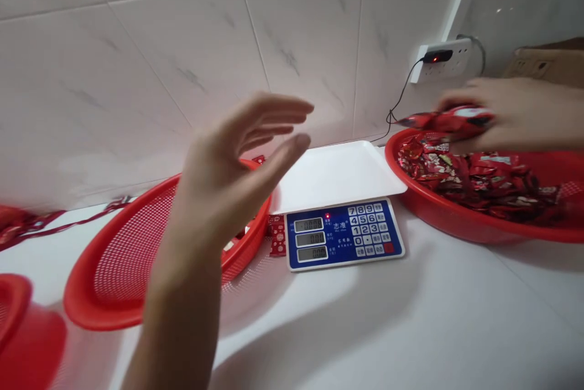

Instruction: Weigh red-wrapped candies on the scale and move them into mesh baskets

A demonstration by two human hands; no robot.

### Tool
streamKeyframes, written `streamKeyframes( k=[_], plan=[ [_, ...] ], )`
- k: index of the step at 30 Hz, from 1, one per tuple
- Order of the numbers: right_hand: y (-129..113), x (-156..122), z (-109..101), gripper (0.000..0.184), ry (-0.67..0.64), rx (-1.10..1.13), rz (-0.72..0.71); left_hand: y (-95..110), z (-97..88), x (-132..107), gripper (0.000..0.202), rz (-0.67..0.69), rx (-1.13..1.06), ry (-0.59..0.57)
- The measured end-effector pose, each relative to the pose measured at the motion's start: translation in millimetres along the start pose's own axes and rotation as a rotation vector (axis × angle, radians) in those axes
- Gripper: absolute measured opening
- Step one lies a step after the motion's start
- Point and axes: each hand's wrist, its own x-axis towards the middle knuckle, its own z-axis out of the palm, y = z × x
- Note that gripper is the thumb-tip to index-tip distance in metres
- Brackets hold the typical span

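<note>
My left hand (241,146) is raised above the left red basket (123,256), its thumb and fingers apart with nothing between them. Over the right red basket (456,210), my right hand (493,110) grips red-wrapped candies (460,121), slightly blurred; how many I cannot tell. Many wrapped candies (483,177) lie in that basket below. Between the two baskets stands a digital scale (344,235) with a bare white pan (337,171). My left forearm hides most of what the left basket holds.
A red patterned packet (277,235) lies left of the scale. Another red basket (27,335) is at the lower left, with red ribbon (73,222) behind. A power strip (442,60) with a black cable is on the tiled wall; a cardboard box (547,64) sits at right.
</note>
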Motion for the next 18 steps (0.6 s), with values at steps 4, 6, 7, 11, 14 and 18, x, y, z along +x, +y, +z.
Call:
streamKeyframes(
  k=[4,6,7,11,14,18],
  plan=[
    [-70,27,39,0.044,-0.128,0.073,-0.342,-31,31.4,28,0.022,-0.083,-0.078,0.079],
    [-95,45,68,0.044,-0.212,0.100,-0.421,-49,41.8,33,0.022,-0.198,-0.086,0.060],
    [-104,53,81,0.044,-0.254,0.113,-0.443,-58,44.9,34,0.022,-0.247,-0.088,0.031],
    [-111,77,109,0.058,-0.423,0.174,-0.443,-79,44.1,29,0.022,-0.327,-0.059,-0.082],
    [-101,75,101,0.088,-0.476,0.262,-0.431,-81,37.4,26,0.023,-0.352,-0.002,-0.075],
    [-82,52,74,0.100,-0.269,0.345,-0.308,-75,33.5,24,0.024,-0.337,0.053,-0.064]
  ],
)
